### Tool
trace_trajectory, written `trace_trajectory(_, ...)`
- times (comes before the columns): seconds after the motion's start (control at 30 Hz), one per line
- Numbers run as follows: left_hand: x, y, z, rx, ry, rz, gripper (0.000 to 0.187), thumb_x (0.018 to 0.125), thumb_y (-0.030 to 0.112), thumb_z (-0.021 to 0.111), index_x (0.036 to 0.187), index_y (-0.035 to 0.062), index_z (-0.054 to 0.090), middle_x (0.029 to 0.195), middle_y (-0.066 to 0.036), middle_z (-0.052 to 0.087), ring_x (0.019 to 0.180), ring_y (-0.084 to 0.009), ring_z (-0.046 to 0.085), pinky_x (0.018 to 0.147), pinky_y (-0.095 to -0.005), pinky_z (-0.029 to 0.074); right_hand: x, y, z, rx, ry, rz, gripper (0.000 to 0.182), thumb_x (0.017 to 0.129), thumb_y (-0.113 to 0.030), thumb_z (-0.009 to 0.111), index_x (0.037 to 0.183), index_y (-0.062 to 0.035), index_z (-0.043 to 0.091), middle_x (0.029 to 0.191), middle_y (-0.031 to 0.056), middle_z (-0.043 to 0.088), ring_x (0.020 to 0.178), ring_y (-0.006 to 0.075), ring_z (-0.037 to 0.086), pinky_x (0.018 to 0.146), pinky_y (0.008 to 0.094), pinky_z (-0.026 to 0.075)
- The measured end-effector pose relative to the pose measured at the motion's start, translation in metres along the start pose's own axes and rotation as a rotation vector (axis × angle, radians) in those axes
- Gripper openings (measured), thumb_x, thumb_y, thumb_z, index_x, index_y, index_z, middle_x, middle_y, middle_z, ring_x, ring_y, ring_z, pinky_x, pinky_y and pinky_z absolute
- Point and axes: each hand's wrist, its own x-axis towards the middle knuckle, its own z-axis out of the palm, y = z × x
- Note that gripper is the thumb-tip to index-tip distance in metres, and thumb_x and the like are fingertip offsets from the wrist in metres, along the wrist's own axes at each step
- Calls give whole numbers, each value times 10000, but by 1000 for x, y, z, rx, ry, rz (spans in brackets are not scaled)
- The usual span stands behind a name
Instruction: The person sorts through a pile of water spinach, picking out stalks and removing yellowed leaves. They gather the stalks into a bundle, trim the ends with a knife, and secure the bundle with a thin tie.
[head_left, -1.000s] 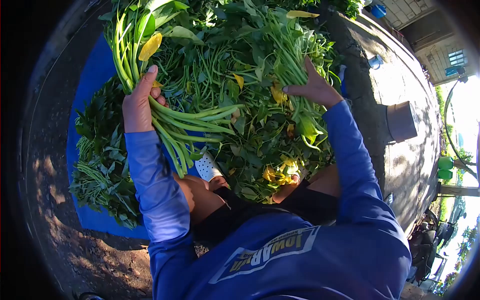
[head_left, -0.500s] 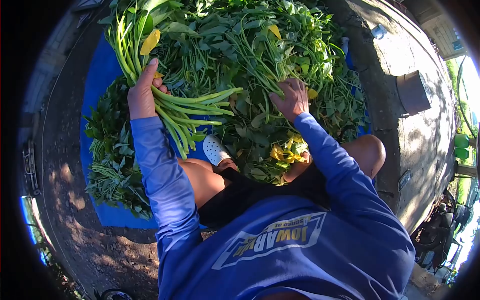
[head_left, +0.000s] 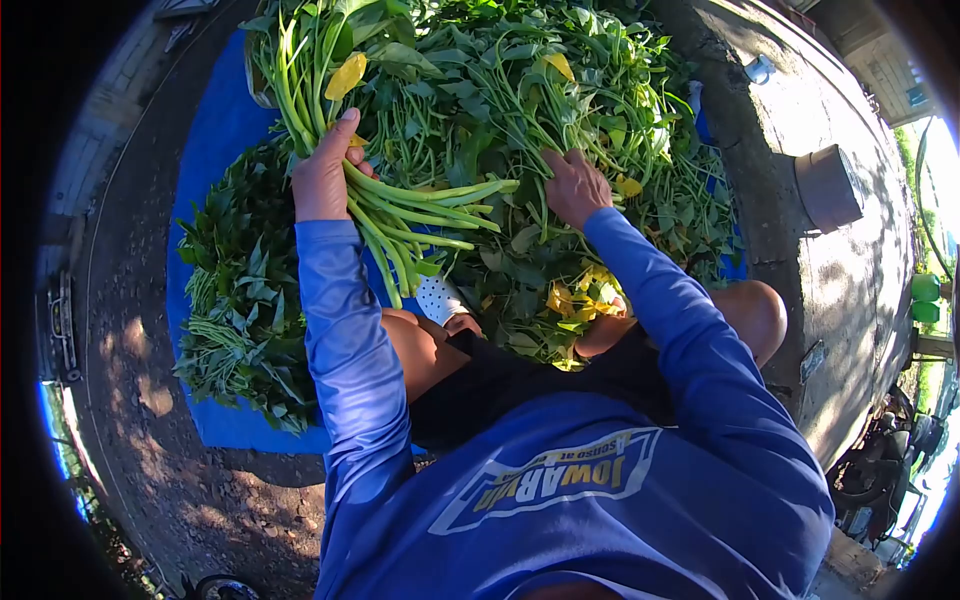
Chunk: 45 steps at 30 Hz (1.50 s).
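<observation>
My left hand (head_left: pixel 331 172) is wrapped round a bunch of water spinach (head_left: pixel 405 207); its thick cut stems point right and its leaves hang away at the top left. A yellow leaf (head_left: pixel 346 76) shows among them. Over the big heap of water spinach (head_left: pixel 500 70), my right hand (head_left: pixel 578 189) has its fingers closed on thin stems at the heap's near side. Those fingertips are partly hidden by the back of the hand.
A blue tarp (head_left: pixel 205 120) lies under the greens. Tied-looking bundles of greens (head_left: pixel 245 300) rest at its left. Yellow leaves (head_left: pixel 585 298) lie by my feet, near a white clog (head_left: pixel 437 298). A concrete ledge (head_left: pixel 760 150) with a round pot-like object (head_left: pixel 828 187) borders the right.
My left hand and its bunch have shifted right, toward the heap's middle. My right hand has moved slightly left, and its fingers have closed on stems.
</observation>
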Motion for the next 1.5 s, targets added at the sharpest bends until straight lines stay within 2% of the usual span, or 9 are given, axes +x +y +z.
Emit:
trace_trajectory(0.2,-11,-13,-4,-51,5,-29,309,869,353,885,985,153,680,663,53,541,526,-97,530,498,-294,482,39,-2,-10,-192,108,-194,311,901,-241,692,1171,-98,752,1138,154,641,1011,404,677,907,540,543)
trace_trajectory(0.3,-15,-29,-16,-89,41,-46,327,842,351,900,975,123,707,656,18,558,511,-124,543,491,-308,489,70,-1,-34,172,-241,121,345,903,-236,709,1213,-90,741,1170,169,689,1036,389,686,907,496,557)
trace_trajectory(0.43,-19,-57,-25,-101,76,-64,348,831,358,906,973,96,725,664,-6,576,509,-144,556,493,-317,492,96,32,-35,567,-494,249,448,879,-222,762,1283,-39,698,1147,94,706,952,266,683,848,397,558)
trace_trajectory(0.6,-29,-77,-23,-134,88,-122,335,850,355,894,972,103,708,669,6,580,496,-136,551,486,-310,490,100,5,-71,1061,-719,520,331,1005,-143,660,1330,-80,667,983,3,695,682,33,508,551,194,392)
trace_trajectory(0.8,-31,-98,-21,-85,101,-84,339,833,311,902,981,51,741,674,-27,598,508,-141,559,488,-304,502,114,11,-50,1200,-807,532,231,957,-160,715,1176,-94,751,1047,18,740,702,72,590,571,243,480)
trace_trajectory(0.97,-34,-99,-17,-78,107,-80,340,833,320,903,968,66,723,670,-20,592,511,-137,563,490,-302,503,96,-7,64,376,-489,130,202,920,-156,719,1067,-36,786,1111,162,771,934,268,743,758,384,608)
trace_trajectory(1.1,-34,-99,-18,-68,117,-86,343,829,328,905,954,79,703,668,-15,586,507,-144,569,489,-305,505,83,-63,53,100,-214,450,273,899,-196,701,1092,-22,782,1215,226,743,1120,411,717,939,461,590)
trace_trajectory(1.23,-32,-102,-18,-50,141,-77,350,833,297,900,959,28,715,661,-42,595,480,-155,572,458,-311,506,87,-58,66,98,-285,493,279,893,-198,663,1089,-43,787,1220,216,746,1167,403,703,1001,461,565)
trace_trajectory(1.5,-18,-120,-23,-7,181,21,296,842,209,890,924,-3,700,694,-46,628,504,-144,573,445,-309,509,81,-33,43,829,-276,463,291,905,-219,758,1108,-11,753,889,36,743,747,115,634,656,298,498)
